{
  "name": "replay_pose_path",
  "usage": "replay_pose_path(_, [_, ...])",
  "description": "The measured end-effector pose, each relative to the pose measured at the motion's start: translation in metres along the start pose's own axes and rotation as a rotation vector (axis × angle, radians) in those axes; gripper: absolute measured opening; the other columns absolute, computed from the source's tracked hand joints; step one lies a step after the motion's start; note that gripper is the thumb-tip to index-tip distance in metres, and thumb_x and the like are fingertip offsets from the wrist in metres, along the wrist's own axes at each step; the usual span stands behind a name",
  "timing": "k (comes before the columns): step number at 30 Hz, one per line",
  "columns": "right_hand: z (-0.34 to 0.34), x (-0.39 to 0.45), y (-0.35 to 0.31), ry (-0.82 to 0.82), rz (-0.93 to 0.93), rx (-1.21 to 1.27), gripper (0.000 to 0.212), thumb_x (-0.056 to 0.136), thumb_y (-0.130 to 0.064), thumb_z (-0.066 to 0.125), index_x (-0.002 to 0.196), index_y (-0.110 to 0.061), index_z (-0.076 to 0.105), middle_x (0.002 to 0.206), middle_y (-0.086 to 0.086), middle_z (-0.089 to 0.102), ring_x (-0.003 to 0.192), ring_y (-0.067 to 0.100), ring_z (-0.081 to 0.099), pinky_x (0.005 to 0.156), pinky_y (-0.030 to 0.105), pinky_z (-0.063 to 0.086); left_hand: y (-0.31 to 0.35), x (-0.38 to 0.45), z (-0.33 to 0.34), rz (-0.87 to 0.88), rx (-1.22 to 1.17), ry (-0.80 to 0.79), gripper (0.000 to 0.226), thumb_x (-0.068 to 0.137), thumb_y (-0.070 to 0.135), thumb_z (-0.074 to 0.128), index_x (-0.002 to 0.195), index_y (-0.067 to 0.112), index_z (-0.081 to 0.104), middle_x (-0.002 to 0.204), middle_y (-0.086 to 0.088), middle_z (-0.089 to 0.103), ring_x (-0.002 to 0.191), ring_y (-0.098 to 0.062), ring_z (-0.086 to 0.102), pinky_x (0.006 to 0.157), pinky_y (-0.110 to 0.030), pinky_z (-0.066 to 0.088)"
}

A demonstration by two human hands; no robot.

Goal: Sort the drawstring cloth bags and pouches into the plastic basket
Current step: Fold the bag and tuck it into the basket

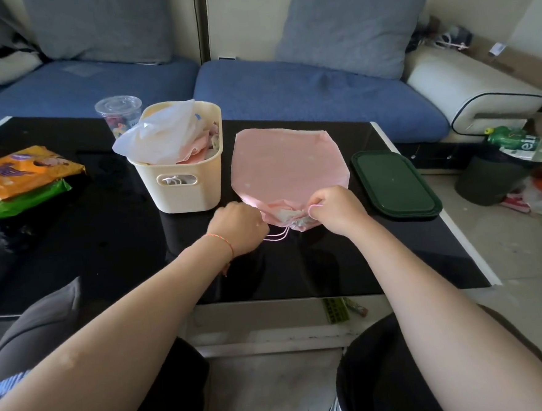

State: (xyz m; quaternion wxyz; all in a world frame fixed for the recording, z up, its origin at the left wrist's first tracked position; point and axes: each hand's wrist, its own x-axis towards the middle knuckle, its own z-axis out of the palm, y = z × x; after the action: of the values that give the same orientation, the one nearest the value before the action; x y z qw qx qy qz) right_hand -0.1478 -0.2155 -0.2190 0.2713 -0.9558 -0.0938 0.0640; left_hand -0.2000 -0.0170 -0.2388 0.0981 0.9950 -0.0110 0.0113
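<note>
On the black table: we see a pink drawstring bag (287,162) lying flat on the glossy black table (106,249), its gathered mouth toward the person and its body spread out toward the sofa.
Bag position: it sits just to the right of the cream plastic basket (183,182) and to the left of a dark green lid (396,183), touching neither as far as we can tell.
Left hand: the left hand (239,228) is at the left side of the bag's mouth, fingers curled into a fist around the pink drawstring (276,236), which runs out from under it in thin loops.
Right hand: the right hand (337,208) is at the right side of the mouth, fingers curled and pinching a loop of cord and the bunched fabric.
Bag mouth: the cloth between the two hands is puckered and partly drawn in.
Basket contents: we see the basket already holding pink cloth pieces with a white plastic bag (159,136) billowing out of its top; a white cord shows through the handle slot.
Behind the basket: a clear lidded cup (119,115) with colourful bits inside.
Left of the table: orange and green snack packets (21,181) stacked together.
Background: a blue sofa (303,90) with grey cushions.
</note>
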Motion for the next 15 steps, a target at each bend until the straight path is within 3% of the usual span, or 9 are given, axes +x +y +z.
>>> replay_pose_path(3, [0.003,0.000,0.001,0.007,0.012,0.077,0.018,0.084,-0.013,0.057,0.081,-0.022,0.072,0.085,-0.002,0.070,0.084,0.020,0.065,0.073,0.034,0.053,0.012,0.001,0.020,0.031,-0.054,-0.039,0.029,0.089,0.039,0.053,0.098,0.017,0.069,0.109,-0.004,0.064,0.106,-0.026,0.055,0.086,-0.036,0.047])
replay_pose_path(4, [0.004,0.000,0.001,0.007,0.015,0.105,0.018,0.084,-0.012,0.057,0.081,-0.022,0.072,0.086,-0.002,0.070,0.085,0.020,0.065,0.074,0.034,0.053,0.014,0.003,0.025,0.027,-0.062,-0.013,0.032,0.088,0.043,0.056,0.099,0.015,0.070,0.108,-0.003,0.064,0.106,-0.026,0.056,0.086,-0.036,0.047])
replay_pose_path(9, [0.003,0.002,0.001,0.017,0.038,0.240,0.018,0.084,-0.010,0.058,0.083,-0.019,0.073,0.085,-0.003,0.070,0.089,0.019,0.065,0.078,0.032,0.053,0.035,0.007,0.031,-0.024,-0.212,-0.009,0.044,0.087,0.042,0.061,0.058,0.011,0.053,0.066,-0.004,0.054,0.070,-0.022,0.054,0.058,-0.029,0.035])
replay_pose_path(12, [0.001,0.003,-0.001,0.030,0.037,0.309,0.019,0.083,-0.008,0.058,0.082,-0.016,0.074,0.087,-0.001,0.072,0.092,0.019,0.066,0.083,0.035,0.054,0.043,0.008,0.030,-0.132,-0.508,-0.005,0.039,0.084,0.033,0.067,0.058,0.005,0.058,0.059,-0.007,0.051,0.060,-0.018,0.044,0.056,-0.029,0.035])
replay_pose_path(15, [-0.001,0.005,0.000,0.047,0.044,0.384,0.019,0.083,-0.007,0.058,0.080,-0.016,0.074,0.084,-0.001,0.072,0.092,0.018,0.068,0.085,0.035,0.054,0.048,0.011,0.029,-0.207,-0.692,-0.025,0.035,0.085,0.027,0.066,0.061,0.001,0.061,0.061,-0.009,0.055,0.061,-0.018,0.046,0.061,-0.029,0.040])
